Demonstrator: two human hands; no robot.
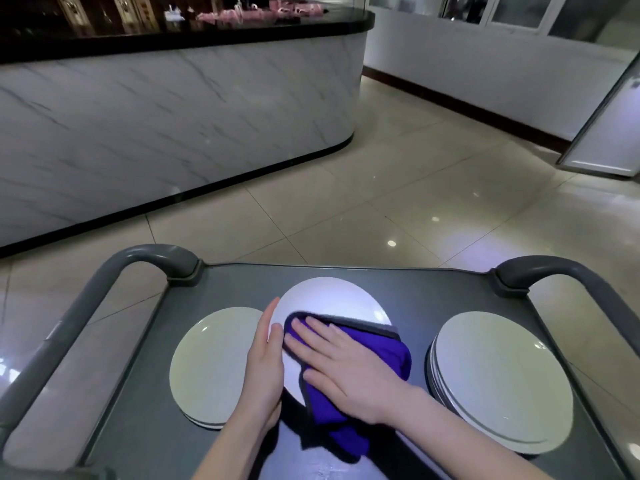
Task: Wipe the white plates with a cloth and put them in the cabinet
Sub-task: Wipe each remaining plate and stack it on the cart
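Note:
A white plate (332,299) is held tilted above the middle of the grey cart top (433,289). My left hand (265,368) grips its left rim. My right hand (343,368) lies flat on a purple cloth (377,351), pressing it against the plate's face. Part of the cloth hangs down below the plate. To the left, white plates (211,365) lie in a low stack of two or so. On the cart's right side stands a taller stack of white plates (498,379). No cabinet interior is in view.
The cart has grey handles at the left (104,282) and right (568,275). A marble-fronted counter (173,126) with a black top runs across the far left. Tiled floor (398,181) lies beyond the cart. A pale open door (602,123) leans at the far right.

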